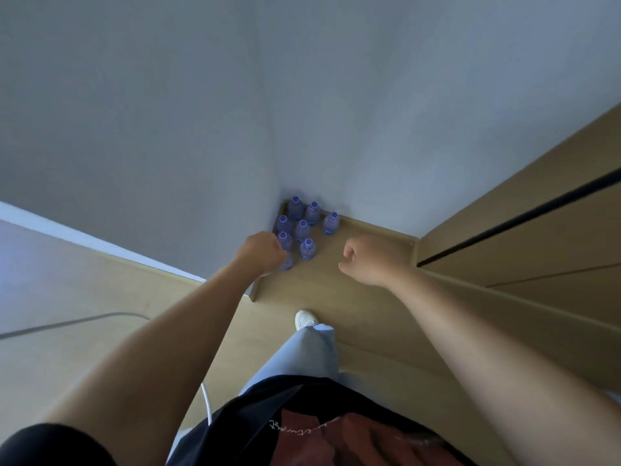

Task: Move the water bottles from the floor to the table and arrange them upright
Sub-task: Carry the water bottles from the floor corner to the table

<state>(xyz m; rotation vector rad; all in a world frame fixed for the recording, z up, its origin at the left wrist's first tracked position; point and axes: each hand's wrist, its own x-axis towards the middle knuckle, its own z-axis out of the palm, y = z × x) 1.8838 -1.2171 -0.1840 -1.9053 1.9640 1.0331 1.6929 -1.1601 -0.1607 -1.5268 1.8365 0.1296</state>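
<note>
Several clear water bottles (303, 228) with blue caps stand upright in a cluster on a light wooden table (369, 297), pushed into the corner of two white walls. My left hand (260, 252) reaches to the near left of the cluster, and its fingers grip the bottle (286, 264) standing there on the table. My right hand (368, 260) hovers over the bare tabletop to the right of the bottles, fingers loosely curled, holding nothing.
A tall wooden cabinet (537, 213) stands against the table's right side. My leg and white shoe (305, 318) are at the table's front edge. A white cable (206, 401) runs across the pale floor (67, 297) on the left.
</note>
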